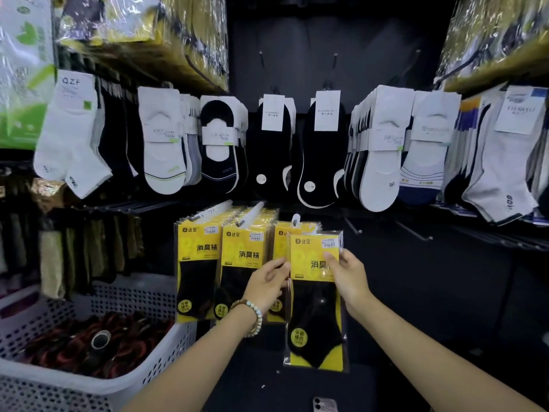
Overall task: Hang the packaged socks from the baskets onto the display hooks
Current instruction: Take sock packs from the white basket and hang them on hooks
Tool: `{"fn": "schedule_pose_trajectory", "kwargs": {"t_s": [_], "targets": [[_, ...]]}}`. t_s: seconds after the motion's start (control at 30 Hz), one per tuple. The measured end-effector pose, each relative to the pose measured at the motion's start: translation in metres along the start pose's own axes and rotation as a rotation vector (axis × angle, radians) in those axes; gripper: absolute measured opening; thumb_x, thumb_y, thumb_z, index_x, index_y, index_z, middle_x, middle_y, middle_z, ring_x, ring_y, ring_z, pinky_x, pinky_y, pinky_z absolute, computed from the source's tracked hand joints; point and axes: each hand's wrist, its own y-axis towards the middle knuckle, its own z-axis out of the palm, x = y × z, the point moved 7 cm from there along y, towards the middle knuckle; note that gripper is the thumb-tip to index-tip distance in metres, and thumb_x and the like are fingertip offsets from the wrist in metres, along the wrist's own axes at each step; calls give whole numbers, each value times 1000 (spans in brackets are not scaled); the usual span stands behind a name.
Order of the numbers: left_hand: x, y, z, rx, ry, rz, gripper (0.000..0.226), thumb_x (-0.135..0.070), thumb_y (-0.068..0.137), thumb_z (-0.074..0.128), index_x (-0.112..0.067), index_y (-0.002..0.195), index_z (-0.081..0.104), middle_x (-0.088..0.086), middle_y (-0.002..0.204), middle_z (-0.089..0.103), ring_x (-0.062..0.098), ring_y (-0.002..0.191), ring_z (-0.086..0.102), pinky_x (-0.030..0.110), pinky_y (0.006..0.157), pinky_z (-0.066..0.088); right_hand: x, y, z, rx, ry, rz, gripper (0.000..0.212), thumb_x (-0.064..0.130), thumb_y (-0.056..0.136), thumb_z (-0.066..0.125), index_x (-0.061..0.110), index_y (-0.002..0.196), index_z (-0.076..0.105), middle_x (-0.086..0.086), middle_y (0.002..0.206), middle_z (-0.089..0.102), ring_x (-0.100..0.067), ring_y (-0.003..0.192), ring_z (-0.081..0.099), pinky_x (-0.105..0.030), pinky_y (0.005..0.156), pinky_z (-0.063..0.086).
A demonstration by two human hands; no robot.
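Between the left hand [269, 282] and right hand [346, 278], each pinching a side edge, hangs the yellow sock pack [316, 307], its top just under the hook [295, 220] above both hands. A tilted push could miss the tip or dislodge the hung packs [246, 263] beside the left hand.

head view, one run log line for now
phase: hanging | left hand: holds sock packet left edge | right hand: holds right edge | on hook: cannot tell

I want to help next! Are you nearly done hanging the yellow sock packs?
Partly. Three rows of yellow packs already hang. The left hand and right hand hold a loose pack, seemingly unhooked. The basket holds dark bundles, and bare hooks wait rightward.
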Motion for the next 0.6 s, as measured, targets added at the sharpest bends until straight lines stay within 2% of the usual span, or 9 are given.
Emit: {"fn": "schedule_pose_trajectory", "kwargs": {"t_s": [0.07,0.17,0.27,0.33,0.4,0.47,0.53,0.6], "targets": [[-2,5,-3,-11,14,33,45,-39,92,51,-26,134,45,-24,97,55,-1,91,61,24,86,49,4,9,6,14,-18,-26,11,15,96,55,22,93,63,5,94,70,-7,86,67,-18,71,54],[0,14,-10,-66,15,40,47,-42,92,50,-27,136,44,-25,96,54,-3,89,60,29,95,46,5,21,19,42,-31,-19,11,14,96,55,18,101,64,7,94,70,-4,85,67,-13,64,53],[7,21,-16,-118,17,29,48,-42,92,48,-26,137,42,-21,102,56,0,92,60,34,99,44,0,30,32,59,-43,-18,11,14,96,54,18,102,63,4,97,70,-8,88,67,-18,72,54],[11,24,-17,-132,32,30,49,-41,93,47,-25,138,40,-11,116,57,10,106,58,38,103,42,-9,33,36,40,-48,7,9,15,96,55,17,100,63,0,99,70,-11,89,67,-23,77,54],[15,27,-16,-136,51,31,49,-40,94,47,-24,139,39,-6,124,55,12,116,51,31,102,39,-20,36,34,3,-61,57,13,18,94,58,10,102,64,-5,102,70,-17,93,67,-29,83,54],[20,26,-13,-128,81,24,50,-40,94,47,-24,140,38,-4,132,51,7,115,47,20,93,36,-34,35,29,-29,-42,127,21,19,93,59,6,110,62,-9,106,69,-20,97,66,-33,88,53],[29,23,-10,-102,106,-3,53,-39,93,48,-21,142,37,-1,139,46,10,120,46,19,91,36,-45,29,22,-26,-37,176,25,19,94,58,8,117,58,-8,111,67,-18,99,63,-29,87,51],[43,15,-7,-63,131,-39,55,-39,93,49,-19,142,35,1,143,42,15,127,43,25,98,37,-57,19,12,5,-65,208,30,21,95,56,12,124,54,-4,117,63,-15,104,59,-26,88,46]]}}
